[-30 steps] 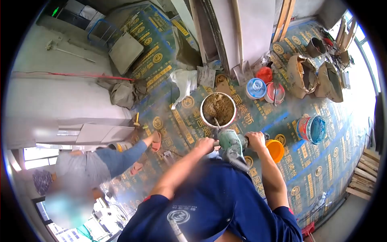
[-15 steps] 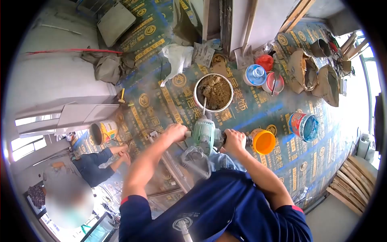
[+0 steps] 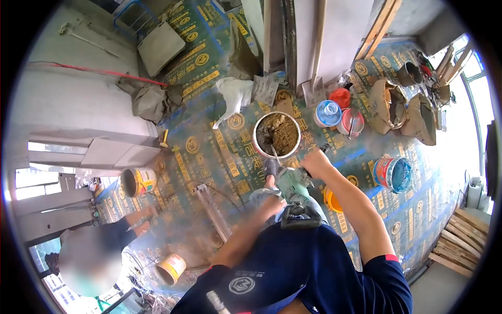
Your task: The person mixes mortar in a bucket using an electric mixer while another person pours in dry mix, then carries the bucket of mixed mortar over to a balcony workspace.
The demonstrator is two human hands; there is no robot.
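From my head camera, I look down at my two hands and a big green power tool (image 3: 294, 182). The tool is right in front of me, close to my legs. My right grip (image 3: 317, 163) is curled all the way round its dark side handle, and a black end of the handle pokes out past my fist. My left grip (image 3: 274, 198) is by the other side of the tool. It is blurry, so I cannot tell how far it is closed or if it has hold of anything.

A thin metal rod (image 3: 274, 152) goes from the tool down into a white bucket (image 3: 254, 135). The bucket has lumpy brown mix (image 3: 285, 131) in it, with a darker gray patch on the left.

A yellow bucket (image 3: 329, 198) sits partly behind my right arm. Farther right is a red bucket (image 3: 383, 171) with blue inside. Past the white bucket, a blue tub (image 3: 328, 113) and a pink tub (image 3: 350, 123) stand side by side, with a red bag (image 3: 340, 98) just behind them. They are all on the green floor sheet (image 3: 209, 172) with yellow writing. Another person (image 3: 81, 243) is off to my left.
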